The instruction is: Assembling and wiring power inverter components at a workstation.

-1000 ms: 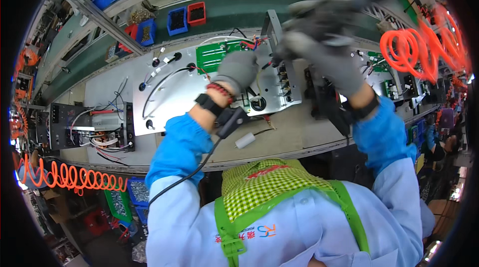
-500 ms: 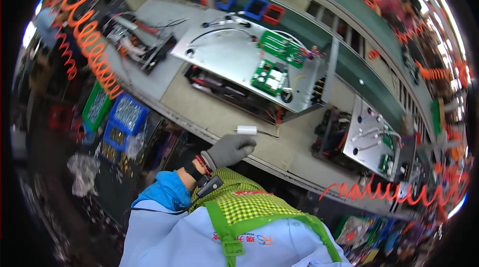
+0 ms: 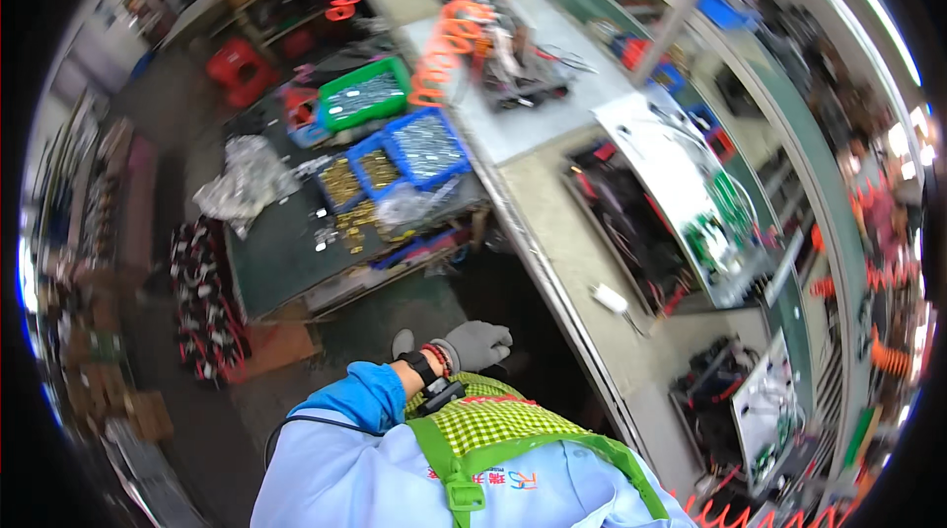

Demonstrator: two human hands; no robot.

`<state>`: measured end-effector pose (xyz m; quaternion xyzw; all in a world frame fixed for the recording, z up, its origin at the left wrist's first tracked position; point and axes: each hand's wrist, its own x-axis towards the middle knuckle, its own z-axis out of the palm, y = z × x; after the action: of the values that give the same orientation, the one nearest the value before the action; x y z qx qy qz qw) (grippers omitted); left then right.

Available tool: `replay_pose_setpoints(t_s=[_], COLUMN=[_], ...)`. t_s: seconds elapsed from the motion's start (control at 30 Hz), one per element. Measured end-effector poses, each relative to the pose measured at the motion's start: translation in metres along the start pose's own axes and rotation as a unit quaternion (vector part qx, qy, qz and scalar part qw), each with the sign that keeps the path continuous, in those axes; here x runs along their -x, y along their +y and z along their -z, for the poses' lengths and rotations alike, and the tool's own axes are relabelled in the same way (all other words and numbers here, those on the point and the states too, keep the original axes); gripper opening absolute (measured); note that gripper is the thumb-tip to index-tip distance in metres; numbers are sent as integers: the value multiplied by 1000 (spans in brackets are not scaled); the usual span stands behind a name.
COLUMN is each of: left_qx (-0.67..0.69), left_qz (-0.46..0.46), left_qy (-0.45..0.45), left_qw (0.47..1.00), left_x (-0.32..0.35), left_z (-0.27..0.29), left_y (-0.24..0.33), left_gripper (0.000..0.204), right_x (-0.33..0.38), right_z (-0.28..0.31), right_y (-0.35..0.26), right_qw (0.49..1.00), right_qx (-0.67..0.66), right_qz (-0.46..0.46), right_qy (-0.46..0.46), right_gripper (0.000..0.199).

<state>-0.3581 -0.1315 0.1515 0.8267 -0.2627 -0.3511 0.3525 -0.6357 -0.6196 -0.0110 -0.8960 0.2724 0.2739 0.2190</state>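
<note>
Head view: we find the left hand [image 3: 475, 344] half-curled, apparently empty, left of the slantwise white cylinder [image 3: 611, 299]; right hand unseen, state undetermined.

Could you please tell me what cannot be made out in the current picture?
Right grip: outside the head view's frame, so what it holds is unknown.
Left grip: head view; its gloved back hides most of the palm, so I cannot tell whether it holds anything small.
Green circuit board: head view; blur smears its components.
Orange coiled hose, upper middle: head view; blur merges its coils.
Brass-coloured pieces: head view; too small to identify.
</note>
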Motion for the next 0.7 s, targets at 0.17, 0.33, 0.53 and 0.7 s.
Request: replay_pose_setpoints(t_s=[0.17,0.33,0.53,0.7], left_qx=[43,142,210,297], left_qz=[103,196,374,447], left_qy=[114,295,478,558], left_qw=[987,925,767,633], left_x=[115,278,437,497], left_z=[32,18,-2,-35], left_y=[-82,-206,-309,-339], left_gripper=[29,27,30,30], right_x=[-57,-12,106,180], right_z=[-35,-22,-123,-219], right_y=[-145,-516,-808,-928], right_qw=[988,921,746,558], right_qx=[100,107,161,270], right_qz=[85,374,628,741], right_qy=[-87,14,-152,-260], right_gripper=[50,44,44,47])
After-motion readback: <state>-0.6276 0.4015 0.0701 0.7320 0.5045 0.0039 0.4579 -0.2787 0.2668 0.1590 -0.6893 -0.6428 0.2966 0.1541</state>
